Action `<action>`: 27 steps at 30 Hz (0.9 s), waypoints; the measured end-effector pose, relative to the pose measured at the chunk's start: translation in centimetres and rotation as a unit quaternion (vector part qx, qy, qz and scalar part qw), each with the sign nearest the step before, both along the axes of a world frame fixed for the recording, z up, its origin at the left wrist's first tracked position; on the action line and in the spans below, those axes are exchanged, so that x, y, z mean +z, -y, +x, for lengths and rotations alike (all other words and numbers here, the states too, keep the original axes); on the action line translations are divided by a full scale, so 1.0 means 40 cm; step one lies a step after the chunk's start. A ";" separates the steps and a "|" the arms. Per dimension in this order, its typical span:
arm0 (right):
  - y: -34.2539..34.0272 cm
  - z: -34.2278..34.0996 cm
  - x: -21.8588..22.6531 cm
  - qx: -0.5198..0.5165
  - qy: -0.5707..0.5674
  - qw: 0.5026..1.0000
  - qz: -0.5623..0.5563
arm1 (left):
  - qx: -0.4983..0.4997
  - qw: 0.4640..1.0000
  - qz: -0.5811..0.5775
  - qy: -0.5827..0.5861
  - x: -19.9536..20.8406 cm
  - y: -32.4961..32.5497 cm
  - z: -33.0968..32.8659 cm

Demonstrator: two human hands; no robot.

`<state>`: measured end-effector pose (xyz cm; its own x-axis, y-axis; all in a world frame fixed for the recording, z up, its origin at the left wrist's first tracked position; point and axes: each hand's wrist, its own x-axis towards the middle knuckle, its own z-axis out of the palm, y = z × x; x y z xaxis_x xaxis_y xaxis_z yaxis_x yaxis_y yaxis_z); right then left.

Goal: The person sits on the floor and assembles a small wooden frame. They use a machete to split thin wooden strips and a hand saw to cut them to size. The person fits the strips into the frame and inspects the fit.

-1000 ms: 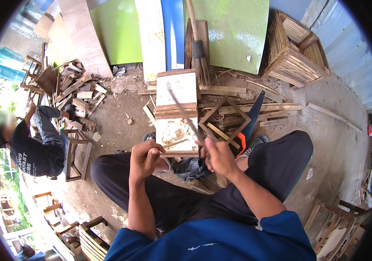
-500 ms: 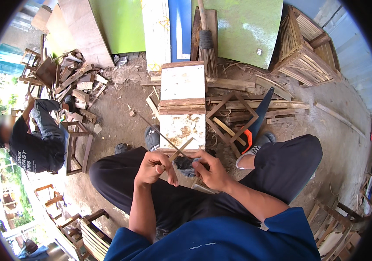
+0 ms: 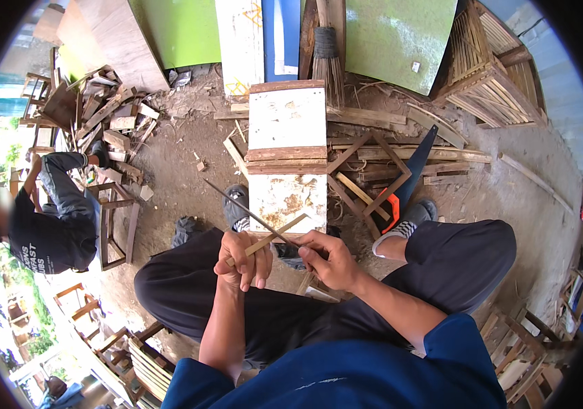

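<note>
1. Wooden strip (image 3: pixel 295 223), thin and pale, sits in the left hand (image 3: pixel 244 262); that grip is closed around it, fingers curled, the far end slanting over the near part of the white-panelled surface (image 3: pixel 287 124).
2. Slender dark rod (image 3: pixel 237 202) has its near end pinched in the right hand's (image 3: pixel 330 261) closed grip; it points forward and left, crossing the strip. Whether they touch cannot be told.
3. Blue-bladed handsaw (image 3: pixel 420 160) with an orange handle is beside a square wooden frame (image 3: pixel 392 153), right of the surface.
</note>
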<state>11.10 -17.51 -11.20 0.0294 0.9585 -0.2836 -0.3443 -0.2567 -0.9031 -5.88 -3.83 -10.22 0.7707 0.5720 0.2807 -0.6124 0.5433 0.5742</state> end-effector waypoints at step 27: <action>0.014 0.025 0.011 -0.005 -0.075 0.996 -0.056 | -0.021 0.999 -0.045 -0.015 0.041 0.006 0.058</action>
